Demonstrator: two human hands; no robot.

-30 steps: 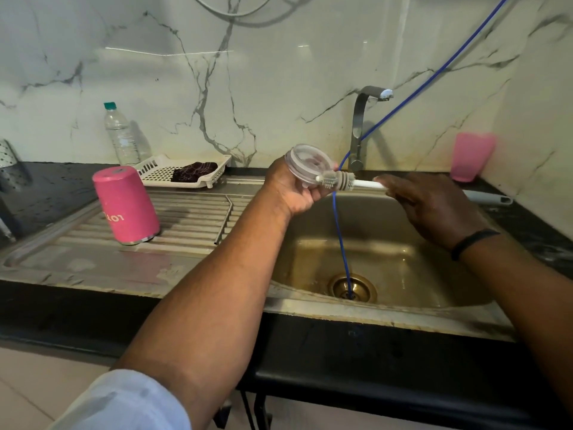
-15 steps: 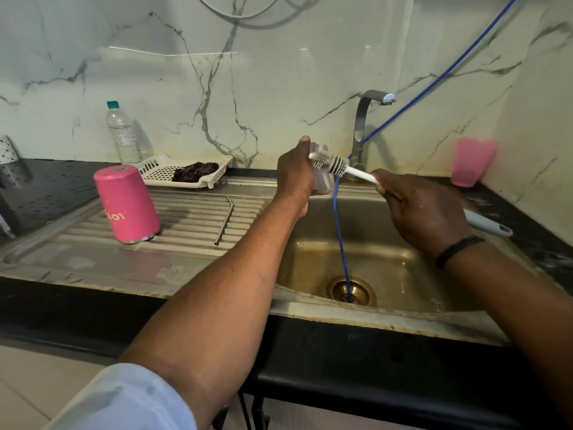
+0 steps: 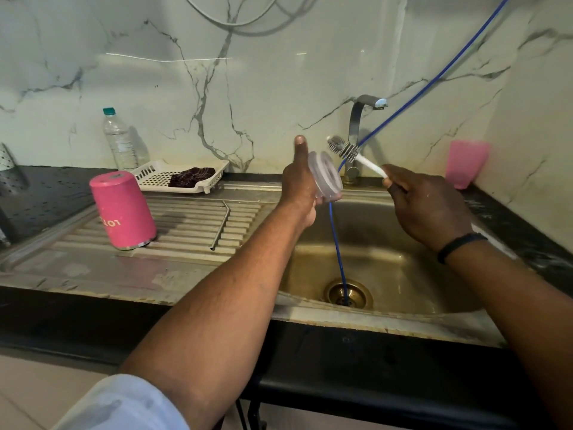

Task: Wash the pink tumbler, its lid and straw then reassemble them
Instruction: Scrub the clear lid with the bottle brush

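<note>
My left hand (image 3: 298,184) holds the clear lid (image 3: 326,176) on edge above the sink's left rim, thumb pointing up. My right hand (image 3: 424,203) grips the white handle of a bottle brush (image 3: 342,148); its bristle head is up and to the right of the lid, just apart from it. The pink tumbler (image 3: 124,209) stands upside down on the ribbed drainboard at the left. The bent metal straw (image 3: 220,225) lies on the drainboard between the tumbler and the sink.
The steel sink (image 3: 403,268) has a brass drain with a blue hose (image 3: 336,240) running into it. The tap (image 3: 356,131) stands behind. At the back are a white tray (image 3: 155,176) with a dark cloth, a water bottle (image 3: 119,141) and a pink cup (image 3: 466,162).
The lid has been turned from flat-facing to edge-on in my left hand. The brush has come off the lid and lifted up and to the right.
</note>
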